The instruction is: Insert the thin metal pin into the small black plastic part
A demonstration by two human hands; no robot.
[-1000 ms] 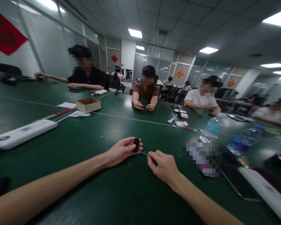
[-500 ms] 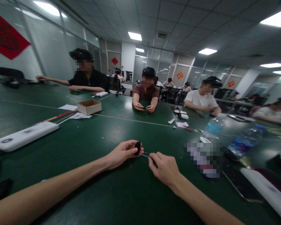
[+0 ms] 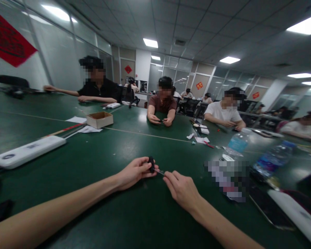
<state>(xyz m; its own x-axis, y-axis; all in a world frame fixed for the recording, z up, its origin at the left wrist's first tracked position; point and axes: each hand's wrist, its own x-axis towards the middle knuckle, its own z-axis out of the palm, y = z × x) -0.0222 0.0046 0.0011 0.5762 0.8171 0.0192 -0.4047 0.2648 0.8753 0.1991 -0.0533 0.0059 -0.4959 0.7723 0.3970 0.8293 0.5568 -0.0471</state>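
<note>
Over the green table, my left hand [image 3: 135,173] is closed around a small black object [image 3: 151,164], pinched between thumb and fingers; its exact kind is too small to make out. A thin metal rod [image 3: 159,172] runs from the black object to the fingertips of my right hand [image 3: 182,189], which is closed on its near end. The rod's tip meets the black object or lies right beside it; I cannot tell which. Any handle on the rod is hidden inside my right fingers.
To the left are a long white power bank-like case [image 3: 28,151] and an open cardboard box [image 3: 100,120]. Plastic bottles [image 3: 273,159], a dark phone [image 3: 271,207] and another white case [image 3: 295,216] lie right. Several people sit around; one person [image 3: 162,103] faces me.
My right fingers have straightened a little around the rod. The black object has turned slightly in my left hand. The whole view has shifted slightly.
</note>
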